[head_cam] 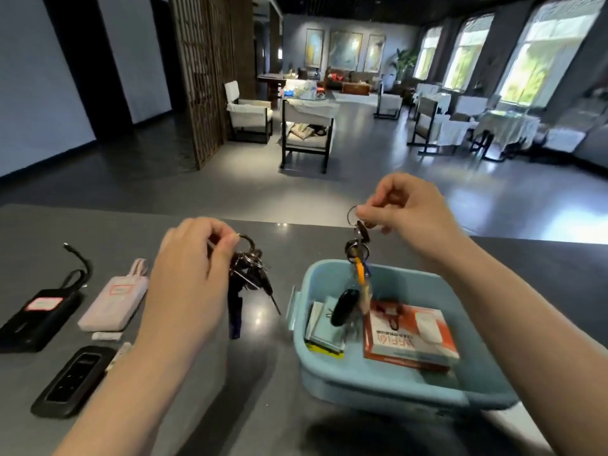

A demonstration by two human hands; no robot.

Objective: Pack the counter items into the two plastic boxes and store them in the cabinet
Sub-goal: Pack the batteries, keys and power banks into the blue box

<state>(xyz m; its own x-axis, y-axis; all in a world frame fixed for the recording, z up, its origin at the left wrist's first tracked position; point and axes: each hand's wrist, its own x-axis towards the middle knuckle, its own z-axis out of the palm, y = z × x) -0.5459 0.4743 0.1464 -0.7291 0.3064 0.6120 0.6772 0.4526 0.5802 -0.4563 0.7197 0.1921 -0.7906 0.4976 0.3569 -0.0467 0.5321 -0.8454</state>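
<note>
My right hand (406, 212) pinches the ring of a key bunch (357, 261) with a black fob and an orange tag, which dangles over the light blue plastic box (388, 386). Inside that box lie an orange-and-white carton (411, 337) and a small stack of flat packets (324, 330). My left hand (190, 268) pinches the ring of a second, darker key bunch (248, 274), hanging just above the grey counter (263, 373) to the left of the box.
On the counter's left lie a black power bank with a cable (39, 314), a pink power bank (115, 301), a small white stick (107, 336) and a black device (75, 376). Beyond the counter's far edge is a lounge with chairs and tables.
</note>
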